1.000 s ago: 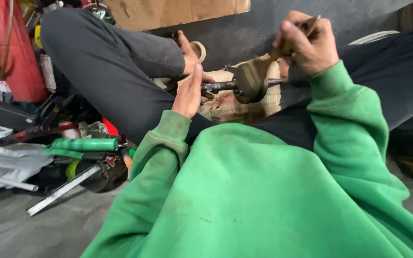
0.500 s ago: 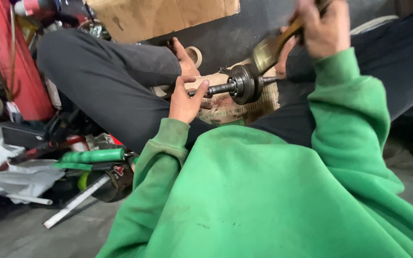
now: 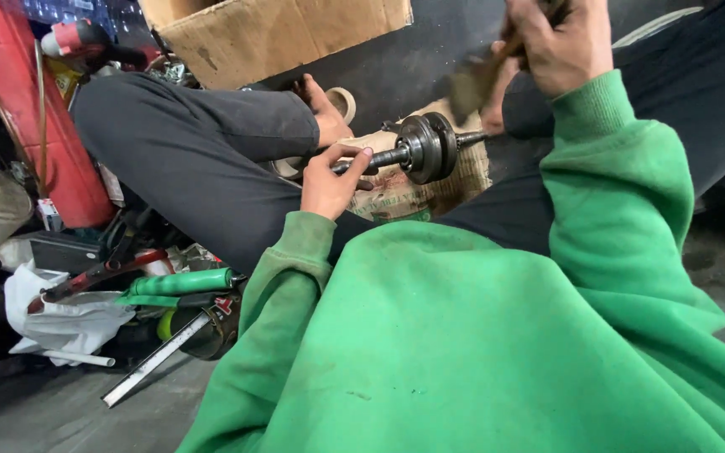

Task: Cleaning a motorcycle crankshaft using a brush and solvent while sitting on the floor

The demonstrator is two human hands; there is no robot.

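My left hand (image 3: 331, 179) grips the thin end of a steel shaft (image 3: 383, 158) that carries a dark round disc part (image 3: 426, 147). The shaft lies level over a worn block wrapped in printed paper (image 3: 413, 195) between my legs. My right hand (image 3: 560, 38) is raised at the top edge, closed around the wooden handle of a hammer; its blurred head (image 3: 467, 86) hangs just above and right of the disc. Both arms wear green sleeves.
My dark-trousered leg (image 3: 186, 159) crosses the left. A cardboard box (image 3: 279, 33) and a roll of tape (image 3: 344, 101) lie behind it. Green-handled pliers (image 3: 179, 283), a red-handled tool (image 3: 98, 273), a metal ruler (image 3: 154, 361), white plastic (image 3: 60, 315) and a red cylinder (image 3: 10, 92) clutter the left floor.
My right hand has lifted the hammer up off the disc part toward the top of the view. The left hand keeps its hold on the shaft, and the view has shifted slightly.
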